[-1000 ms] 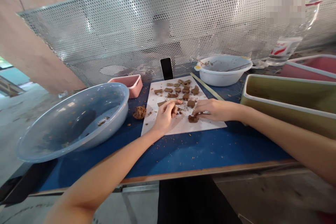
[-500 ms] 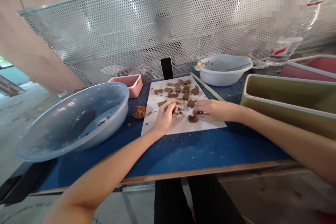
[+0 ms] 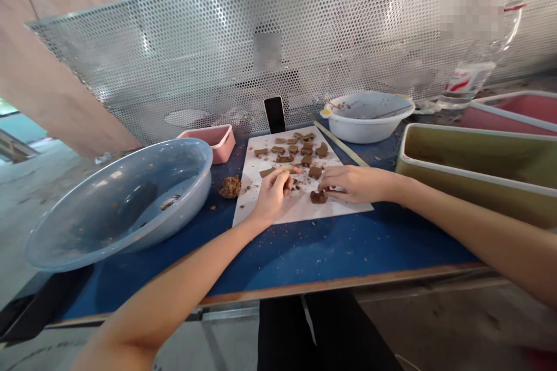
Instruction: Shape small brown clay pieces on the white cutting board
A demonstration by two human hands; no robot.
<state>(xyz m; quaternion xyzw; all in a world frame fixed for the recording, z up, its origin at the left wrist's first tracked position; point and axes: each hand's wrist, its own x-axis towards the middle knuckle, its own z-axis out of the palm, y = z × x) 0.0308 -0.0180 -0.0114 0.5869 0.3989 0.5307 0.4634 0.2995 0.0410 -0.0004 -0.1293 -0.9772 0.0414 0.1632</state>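
Observation:
A white board [image 3: 343, 207] lies on the blue table [image 3: 331, 249] with several brown clay pieces [image 3: 300, 149] spread over its far half. My left hand [image 3: 272, 192] rests on the board with its fingers curled around a small brown clay bit. My right hand [image 3: 350, 182] lies on the board's right side, fingers drawn together over small clay bits. One dark clay piece [image 3: 318, 197] sits just in front of its fingertips. A rough clay lump [image 3: 230, 186] lies on the table left of the board.
A large translucent blue basin [image 3: 122, 197] fills the left. A pink tray [image 3: 212, 138], an upright black phone [image 3: 274, 114], a white bowl [image 3: 368, 116] and a pale stick [image 3: 342, 144] stand behind the board. An olive planter [image 3: 474, 168], a pink one [image 3: 517, 105] and perforated metal screen [image 3: 217, 40] bound the space.
Both hands stay nearly in place on the board, with only small finger shifts. The view has drifted slightly.

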